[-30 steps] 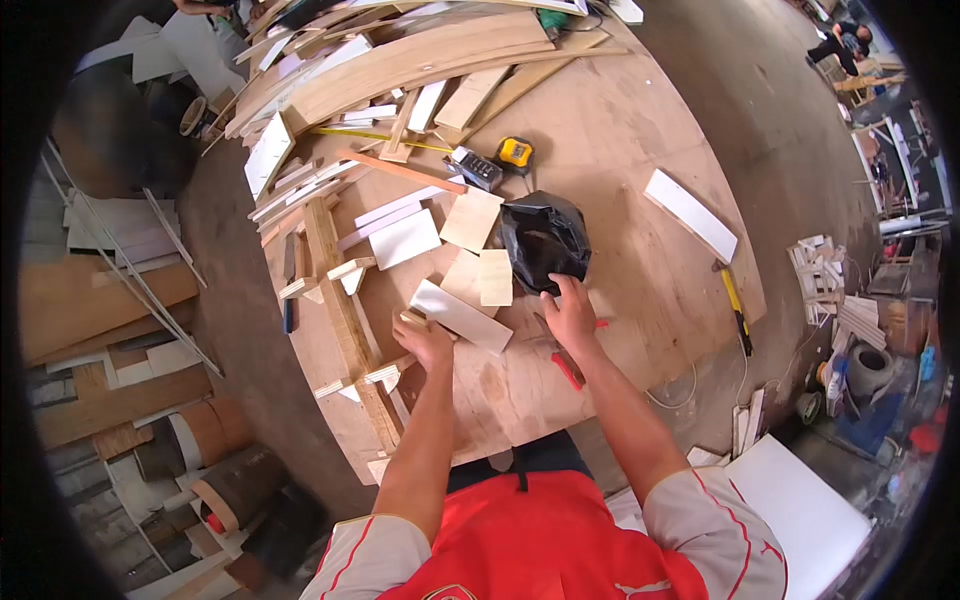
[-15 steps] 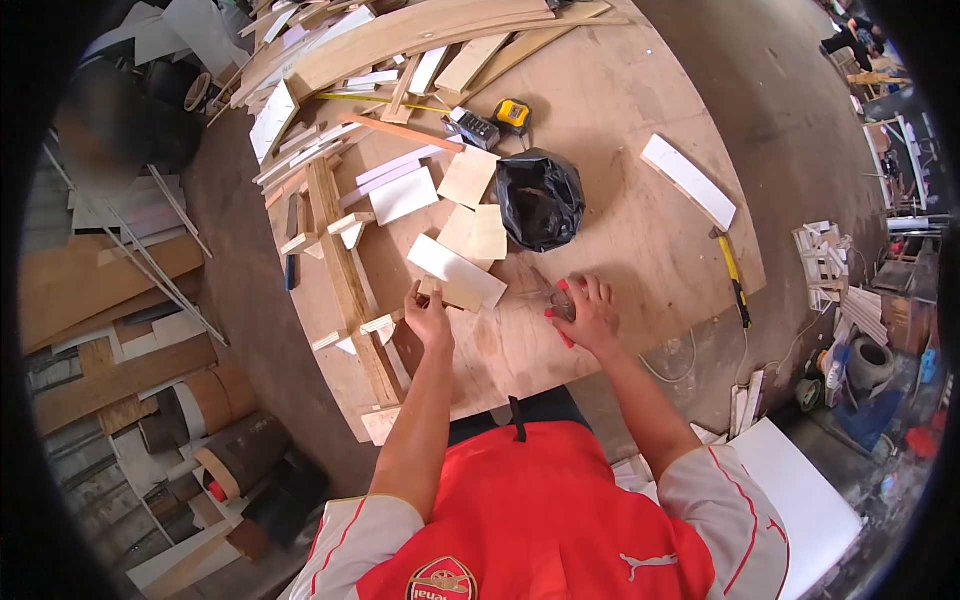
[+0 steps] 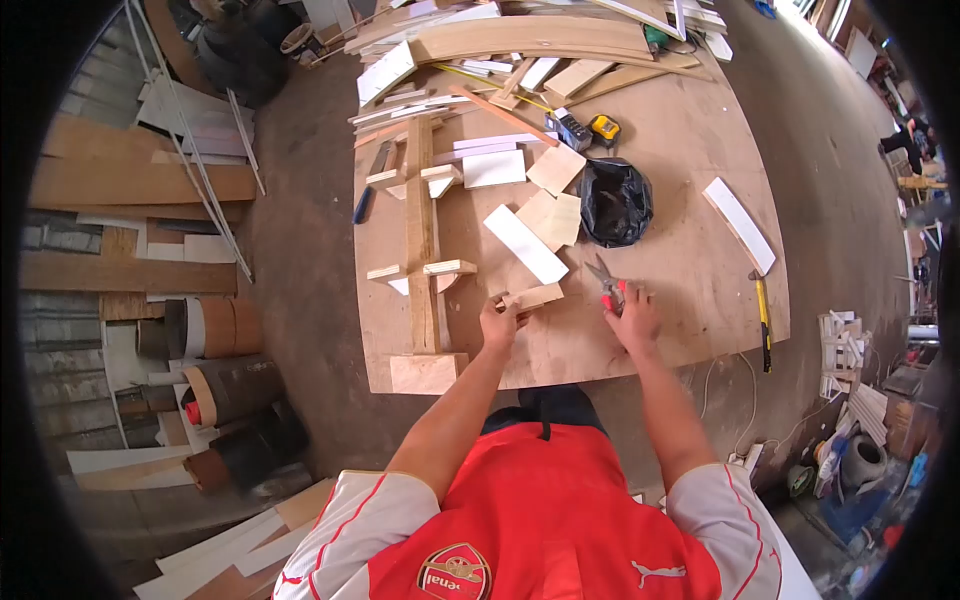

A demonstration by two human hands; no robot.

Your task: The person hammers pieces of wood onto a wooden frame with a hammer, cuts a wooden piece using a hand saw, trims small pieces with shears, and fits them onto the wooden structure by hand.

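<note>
My left hand (image 3: 500, 322) is closed on one end of a small, thin piece of wood (image 3: 538, 296), held low over the tabletop near its front edge. In my right hand (image 3: 636, 322) is a pair of snips (image 3: 602, 272) with red handles; the blades point up and left and look parted. A gap lies between the snips and the wood piece. Just beyond my left hand is a white rectangular board (image 3: 526, 245), beside thin tan sheets (image 3: 550, 218). A black bag-lined container (image 3: 615, 210) stands beyond my right hand.
A wooden frame with crosspieces (image 3: 422, 230) lies left on the plywood table (image 3: 690, 300). Farther back are a yellow tape measure (image 3: 604, 128) and heaped wood strips (image 3: 530, 38). At right lie a white-faced board (image 3: 740, 228) and a yellow-handled tool (image 3: 763, 315) over the edge.
The view has swung, so the table appears shifted right and straighter. The snips' blades now show more clearly. Both hands keep hold of their things, and the wood piece now sits clear of the white board.
</note>
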